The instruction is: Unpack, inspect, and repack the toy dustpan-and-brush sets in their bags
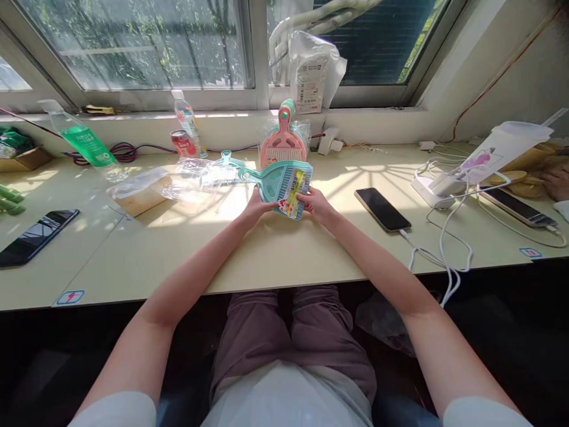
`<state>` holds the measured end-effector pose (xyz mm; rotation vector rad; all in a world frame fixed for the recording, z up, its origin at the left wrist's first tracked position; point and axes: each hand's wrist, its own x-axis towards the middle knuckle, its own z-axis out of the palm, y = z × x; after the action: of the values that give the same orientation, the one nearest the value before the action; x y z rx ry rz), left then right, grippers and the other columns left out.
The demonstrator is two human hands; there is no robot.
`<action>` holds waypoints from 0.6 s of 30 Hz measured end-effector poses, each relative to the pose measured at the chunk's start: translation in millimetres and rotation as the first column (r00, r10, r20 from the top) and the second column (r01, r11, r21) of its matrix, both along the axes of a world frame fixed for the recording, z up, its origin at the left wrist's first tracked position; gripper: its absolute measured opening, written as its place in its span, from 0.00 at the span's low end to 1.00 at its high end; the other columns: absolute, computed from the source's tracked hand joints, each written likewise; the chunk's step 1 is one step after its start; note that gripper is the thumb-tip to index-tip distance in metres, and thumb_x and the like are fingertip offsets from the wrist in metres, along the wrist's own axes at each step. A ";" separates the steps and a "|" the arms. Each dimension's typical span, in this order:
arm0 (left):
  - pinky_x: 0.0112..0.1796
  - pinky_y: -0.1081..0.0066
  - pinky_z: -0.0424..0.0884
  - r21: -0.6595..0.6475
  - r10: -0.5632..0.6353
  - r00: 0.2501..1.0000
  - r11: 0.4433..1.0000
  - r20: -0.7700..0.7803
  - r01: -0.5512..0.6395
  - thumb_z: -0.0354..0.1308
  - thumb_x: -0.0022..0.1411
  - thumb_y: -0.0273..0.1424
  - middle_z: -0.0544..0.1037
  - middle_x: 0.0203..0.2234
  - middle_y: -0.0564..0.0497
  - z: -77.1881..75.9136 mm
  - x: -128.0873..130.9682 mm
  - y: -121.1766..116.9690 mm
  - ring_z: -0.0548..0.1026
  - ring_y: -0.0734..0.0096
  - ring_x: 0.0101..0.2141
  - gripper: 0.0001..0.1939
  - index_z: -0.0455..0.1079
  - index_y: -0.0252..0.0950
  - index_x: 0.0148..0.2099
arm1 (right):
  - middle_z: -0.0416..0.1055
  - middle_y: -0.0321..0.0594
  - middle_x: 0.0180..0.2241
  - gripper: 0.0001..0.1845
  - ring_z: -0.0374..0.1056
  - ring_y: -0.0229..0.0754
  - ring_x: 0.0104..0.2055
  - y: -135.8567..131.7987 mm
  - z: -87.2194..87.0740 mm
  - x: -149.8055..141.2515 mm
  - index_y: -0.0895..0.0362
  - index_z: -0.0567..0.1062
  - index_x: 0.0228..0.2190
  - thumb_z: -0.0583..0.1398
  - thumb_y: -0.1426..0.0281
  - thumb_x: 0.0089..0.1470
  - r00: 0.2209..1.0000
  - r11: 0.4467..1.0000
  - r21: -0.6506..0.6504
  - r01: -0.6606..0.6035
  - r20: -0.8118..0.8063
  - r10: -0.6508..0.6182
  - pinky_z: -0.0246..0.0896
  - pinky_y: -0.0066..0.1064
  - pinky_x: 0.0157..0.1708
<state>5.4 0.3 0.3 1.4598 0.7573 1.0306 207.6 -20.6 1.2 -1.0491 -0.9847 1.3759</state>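
Note:
Both my hands hold a small teal dustpan-and-brush set [279, 185] just above the cream desk [275, 255]. It carries a yellow and red printed label on its right side. My left hand [258, 204] grips its lower left edge, fingers curled under it. On the right, my right hand [315, 203] pinches the labelled edge. A pink dustpan set [284, 145] in clear wrapping stands upright behind it. Another teal piece [226, 161] lies among clear plastic bags to the left.
A black phone [382, 209] on a white cable lies right of my hands; another phone [38, 234] lies far left. Drink bottles [189, 121], a red can [181, 142], a wrapped box [140, 193] and a white charger stand [438, 184] crowd the back. Another person's hand [558, 181] shows at far right.

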 end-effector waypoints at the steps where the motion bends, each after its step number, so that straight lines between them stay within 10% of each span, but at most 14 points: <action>1: 0.49 0.51 0.74 -0.002 -0.022 1.000 1.000 -0.014 0.022 0.72 0.43 0.38 0.76 0.49 0.41 1.4 -1.5 1.2 0.74 0.50 0.51 0.39 0.65 0.36 0.57 | 0.80 0.40 0.36 0.12 0.78 0.44 0.38 -0.5 0.7 0.4 0.56 0.75 0.36 0.68 0.76 0.48 1.000 1.000 0.004 0.010 -0.003 -0.010 0.75 0.45 0.48; 4: 0.51 0.53 0.73 0.067 0.013 0.997 0.998 -0.080 -0.008 0.59 0.58 0.42 0.73 0.54 0.42 11.3 -15.1 9.1 0.73 0.53 0.53 0.26 0.66 0.37 0.56 | 0.80 0.42 0.38 0.14 0.78 0.46 0.40 -2.1 5.1 0.5 0.57 0.75 0.35 0.71 0.74 0.45 0.998 0.998 0.043 0.043 -0.049 -0.041 0.74 0.46 0.48; 6: 0.53 0.52 0.70 0.254 0.267 0.953 0.940 -0.140 -0.226 0.50 0.64 0.40 0.67 0.59 0.42 19.1 -32.3 17.3 0.69 0.54 0.57 0.22 0.67 0.38 0.57 | 0.80 0.42 0.39 0.16 0.78 0.47 0.41 -2.8 8.2 0.3 0.57 0.75 0.35 0.72 0.73 0.43 0.994 0.994 0.083 0.069 -0.094 -0.061 0.75 0.45 0.48; 9: 0.60 0.50 0.61 0.571 0.764 0.616 0.597 -0.192 -0.563 0.49 0.65 0.32 0.59 0.65 0.39 24.0 -66.1 30.0 0.58 0.51 0.64 0.24 0.63 0.37 0.62 | 0.80 0.42 0.39 0.18 0.77 0.48 0.42 -2.7 9.3 0.9 0.56 0.75 0.35 0.73 0.71 0.41 0.989 0.989 0.116 0.089 -0.132 -0.074 0.76 0.44 0.47; 11: 0.62 0.47 0.56 0.672 0.882 0.365 0.466 -0.299 -0.576 0.48 0.65 0.28 0.58 0.65 0.35 20.6 -88.2 36.4 0.55 0.48 0.65 0.24 0.62 0.34 0.63 | 0.80 0.42 0.38 0.19 0.77 0.48 0.42 -1.9 6.9 1.5 0.56 0.75 0.35 0.74 0.70 0.40 0.989 0.990 0.112 0.085 -0.126 -0.071 0.76 0.44 0.46; 15: 0.58 0.37 0.54 0.677 0.794 0.150 0.586 -0.589 -0.444 0.49 0.62 0.25 0.66 0.58 0.29 4.5 -111.8 42.7 0.61 0.40 0.60 0.17 0.71 0.29 0.51 | 0.80 0.40 0.37 0.17 0.78 0.46 0.39 -0.7 0.8 0.6 0.56 0.75 0.35 0.73 0.72 0.42 0.991 0.993 0.082 0.084 -0.107 -0.075 0.76 0.44 0.46; 18: 0.56 0.33 0.52 0.635 0.744 0.204 0.655 -0.636 -0.409 0.55 0.58 0.26 0.72 0.47 0.30 -6.6 -109.4 44.8 0.64 0.35 0.55 0.09 0.72 0.29 0.41 | 0.80 0.40 0.36 0.16 0.77 0.45 0.38 -2.4 -0.3 -2.6 0.56 0.75 0.35 0.72 0.73 0.43 0.996 0.997 0.049 0.064 -0.072 -0.060 0.75 0.45 0.47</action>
<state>-104.0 45.1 -6.2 2.0856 2.1784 0.9072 204.9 -23.1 0.9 -0.9787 -0.9235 1.3217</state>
